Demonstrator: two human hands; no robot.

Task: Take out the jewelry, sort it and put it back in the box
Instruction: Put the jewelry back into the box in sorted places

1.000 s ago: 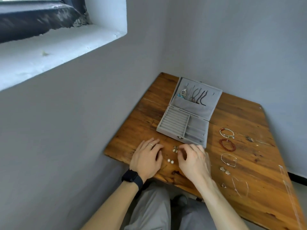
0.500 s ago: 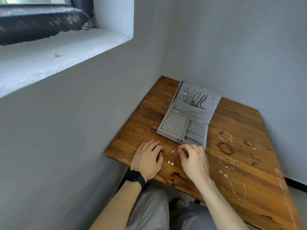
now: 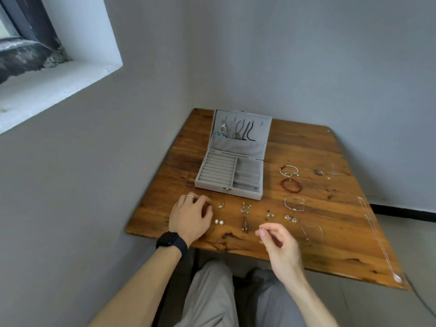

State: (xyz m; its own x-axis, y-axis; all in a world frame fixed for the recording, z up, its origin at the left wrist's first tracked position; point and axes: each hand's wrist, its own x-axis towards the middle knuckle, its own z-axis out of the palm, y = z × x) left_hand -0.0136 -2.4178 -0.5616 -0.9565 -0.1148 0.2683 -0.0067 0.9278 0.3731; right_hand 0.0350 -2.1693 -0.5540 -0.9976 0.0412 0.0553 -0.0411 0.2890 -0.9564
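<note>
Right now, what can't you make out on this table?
Head view:
- Small piece pinched by the right hand: too small, half covered by its fingers.
- Left hand: blurred; whatever lies under it is hidden.
- Necklaces in the box lid: lower ends hidden by the pocket.
- Thin chain: too faint to trace.

Jewelry box (image 3: 212, 186): plain light grey inside and out. In its lid hang a silver-and-turquoise pendant (image 3: 221, 131) and dark brown-black cords (image 3: 247, 131). Surface (image 3: 330, 232) beneath the box: orange-brown wood with dark grain streaks. Right of the box: dark red bead bracelet (image 3: 282, 184). In front of the box: two white pearls (image 3: 221, 222); small pale metallic piece (image 3: 259, 230) in the grip of the right hand (image 3: 280, 249). Wristwatch (image 3: 171, 241): black. Trousers (image 3: 207, 298): light grey.
</note>
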